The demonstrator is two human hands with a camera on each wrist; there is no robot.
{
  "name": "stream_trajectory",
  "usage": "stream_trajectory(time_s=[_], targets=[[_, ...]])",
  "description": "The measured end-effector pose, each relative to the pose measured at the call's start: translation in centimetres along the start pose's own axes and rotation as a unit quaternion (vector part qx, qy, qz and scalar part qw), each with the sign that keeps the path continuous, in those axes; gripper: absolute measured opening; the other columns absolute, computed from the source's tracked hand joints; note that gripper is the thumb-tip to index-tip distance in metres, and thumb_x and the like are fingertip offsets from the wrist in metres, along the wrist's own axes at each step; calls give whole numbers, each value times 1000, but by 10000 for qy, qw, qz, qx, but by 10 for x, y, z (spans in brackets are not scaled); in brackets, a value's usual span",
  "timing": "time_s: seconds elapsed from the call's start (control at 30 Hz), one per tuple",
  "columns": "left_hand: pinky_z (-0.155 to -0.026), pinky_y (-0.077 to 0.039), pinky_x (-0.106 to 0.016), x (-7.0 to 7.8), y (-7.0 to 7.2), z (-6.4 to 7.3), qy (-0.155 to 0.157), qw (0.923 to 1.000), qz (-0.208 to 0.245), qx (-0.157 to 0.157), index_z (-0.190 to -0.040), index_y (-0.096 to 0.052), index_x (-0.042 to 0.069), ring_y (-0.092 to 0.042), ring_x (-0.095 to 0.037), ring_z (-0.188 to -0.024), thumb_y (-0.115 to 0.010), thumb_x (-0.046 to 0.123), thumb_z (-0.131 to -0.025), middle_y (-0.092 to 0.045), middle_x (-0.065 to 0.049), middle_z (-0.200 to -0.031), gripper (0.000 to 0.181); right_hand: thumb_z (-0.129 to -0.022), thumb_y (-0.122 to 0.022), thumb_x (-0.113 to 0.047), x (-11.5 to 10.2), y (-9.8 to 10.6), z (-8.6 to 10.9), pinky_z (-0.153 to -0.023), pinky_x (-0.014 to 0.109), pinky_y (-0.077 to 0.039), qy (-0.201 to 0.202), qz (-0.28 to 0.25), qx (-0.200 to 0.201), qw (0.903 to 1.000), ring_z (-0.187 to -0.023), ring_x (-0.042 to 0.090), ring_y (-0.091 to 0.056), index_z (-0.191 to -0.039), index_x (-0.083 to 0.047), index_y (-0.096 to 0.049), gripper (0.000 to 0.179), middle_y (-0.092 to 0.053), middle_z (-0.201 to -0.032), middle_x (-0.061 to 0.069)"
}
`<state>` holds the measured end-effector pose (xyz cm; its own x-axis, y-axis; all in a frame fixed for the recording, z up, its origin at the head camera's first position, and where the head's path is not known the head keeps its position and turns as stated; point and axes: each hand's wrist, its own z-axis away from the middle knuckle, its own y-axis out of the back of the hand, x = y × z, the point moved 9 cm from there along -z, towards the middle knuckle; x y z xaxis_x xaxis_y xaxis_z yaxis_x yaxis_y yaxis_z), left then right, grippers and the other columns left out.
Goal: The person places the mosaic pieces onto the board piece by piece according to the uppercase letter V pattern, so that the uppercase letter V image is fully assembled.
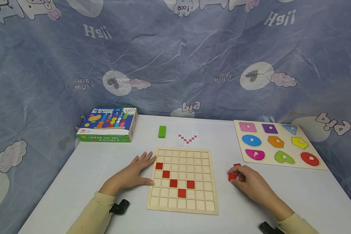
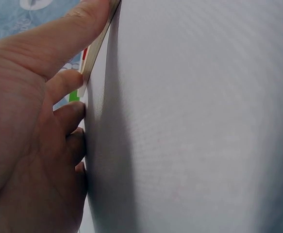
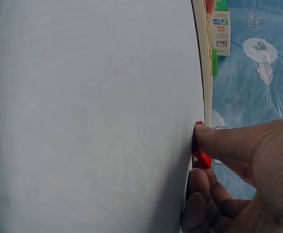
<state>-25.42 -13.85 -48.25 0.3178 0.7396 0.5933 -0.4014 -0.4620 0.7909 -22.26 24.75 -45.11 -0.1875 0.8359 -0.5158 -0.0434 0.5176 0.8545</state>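
A square wooden grid board (image 1: pixel 199 204) lies on the white table, with several red tiles (image 1: pixel 182 193) set in its cells along a slanting, V-like line. My left hand (image 1: pixel 134 172) rests at the board's left edge, fingers spread, thumb touching the frame. Right of the board, my right hand (image 1: pixel 251 183) pinches a red tile (image 1: pixel 232 177) between thumb and fingers; the right wrist view shows this red tile (image 3: pixel 203 158) low by the tabletop. Another bit of red (image 1: pixel 237 164) shows just behind those fingers. Beyond the board lies a small pattern card (image 1: pixel 188 138) with a red V on a grid.
A green block (image 1: pixel 162 132) lies left of the card. At the back left sits a colourful bead-set box (image 1: pixel 108 125). A shape puzzle board (image 1: pixel 269 152) with knobbed pieces lies at the back right. A printed blue cloth (image 1: pixel 175 65) hangs behind the table.
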Motion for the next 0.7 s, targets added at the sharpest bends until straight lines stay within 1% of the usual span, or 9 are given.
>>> stream_trajectory(time_s=[0.2, 0.47, 0.7], targets=[[-126, -1, -54, 1, 0, 0, -30, 10000, 14, 11, -160, -34, 15, -4, -33, -157, -85, 49, -77, -18, -9, -169, 103, -82, -85, -11, 1, 0, 1, -63, 23, -48, 6, 20, -3, 10000, -77, 13, -52, -106, -16, -72, 28, -61, -86, -6], [-126, -1, -54, -1, 0, 0, -61, 10000, -10, 15, -161, -33, 16, -4, -32, -157, -84, 51, -77, -18, -9, -169, 104, -83, -85, -21, 2, -2, 1, -57, 22, -43, -44, 114, -124, 9998, -69, 12, -50, -102, -23, -67, 26, -52, -73, -7], [-126, -1, -53, -1, 0, 0, -42, 10000, 6, 15, -160, -34, 17, -4, -32, -157, -85, 50, -77, -18, -9, -169, 104, -85, -84, -18, 1, -2, 2, -59, 22, -46, 21, 23, -114, 9999, -70, 10, -51, -104, -23, -69, 24, -54, -74, -9]])
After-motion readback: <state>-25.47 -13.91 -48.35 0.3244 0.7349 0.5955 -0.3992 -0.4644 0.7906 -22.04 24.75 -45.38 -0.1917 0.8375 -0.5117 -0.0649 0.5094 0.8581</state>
